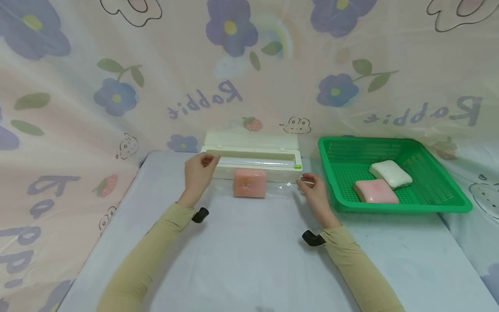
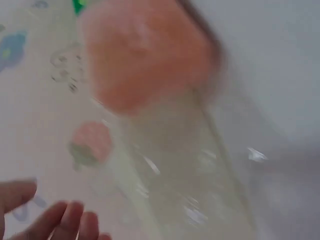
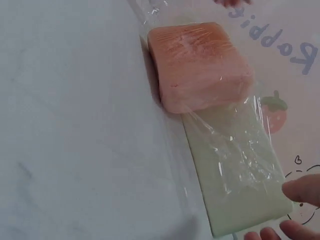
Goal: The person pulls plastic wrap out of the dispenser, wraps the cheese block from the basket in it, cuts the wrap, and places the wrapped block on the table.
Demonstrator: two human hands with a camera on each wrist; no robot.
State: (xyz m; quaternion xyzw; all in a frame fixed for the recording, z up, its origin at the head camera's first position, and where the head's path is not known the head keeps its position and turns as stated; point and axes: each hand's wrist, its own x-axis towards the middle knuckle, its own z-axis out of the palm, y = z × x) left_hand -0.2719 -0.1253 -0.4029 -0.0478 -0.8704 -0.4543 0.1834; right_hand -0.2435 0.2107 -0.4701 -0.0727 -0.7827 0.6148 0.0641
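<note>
A pink soap bar lies under clear cling film against the front of a white cling film box. Wrinkles of film cross the bar's top in the right wrist view. My left hand hovers by the box's left end, its thumb and fingers apart in the blurred left wrist view. At the other end is my right hand, beside the film's edge. A gap shows between its thumb and fingers, with the box corner near them. I see nothing pinched in either hand.
The box lid stands raised behind a film roll, and a small green slider sits at the box's right end. On the right, a green basket holds a pink bar and a white bar. A patterned curtain hangs behind.
</note>
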